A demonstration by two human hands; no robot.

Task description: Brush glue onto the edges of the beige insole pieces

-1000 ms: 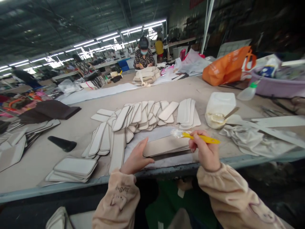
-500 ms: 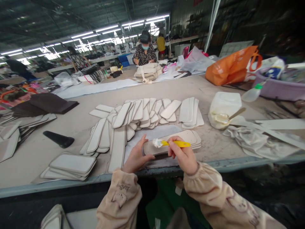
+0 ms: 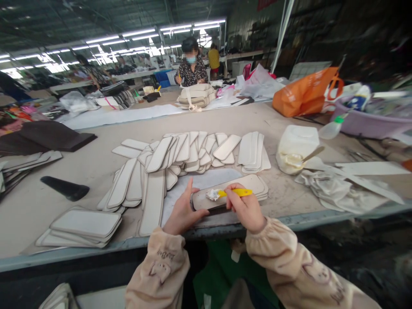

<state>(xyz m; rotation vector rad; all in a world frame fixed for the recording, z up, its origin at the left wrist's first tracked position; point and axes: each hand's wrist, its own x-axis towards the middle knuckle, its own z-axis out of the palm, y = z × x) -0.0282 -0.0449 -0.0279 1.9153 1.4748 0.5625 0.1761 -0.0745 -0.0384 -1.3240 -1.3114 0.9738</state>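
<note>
My right hand (image 3: 246, 208) pinches the yellow handle of a brush (image 3: 236, 192). White paste coats its head, which lies at the top of a small stack of long, round-cornered pale panels (image 3: 249, 181). My left hand (image 3: 183, 208) is at the left end of that stack, thumb and fingers spread around the corner; its fingertips appear to touch the edge. Under the stack lies a light sheet (image 3: 225, 174). Many similar panels (image 3: 157, 156) overlap in a row behind and to the left of my hands.
A white plastic jug (image 3: 298, 141) with a cut opening and a stick in it stands at right, by a crumpled cloth (image 3: 341, 193). A black tapered object (image 3: 64, 189) lies at left near another panel stack (image 3: 86, 221). Across the table sits a co-worker (image 3: 191, 71).
The view has turned slightly, so the table's things sit further left. The brush stays at the panel with only a slight shift, and both hands keep nearly the same pose.
</note>
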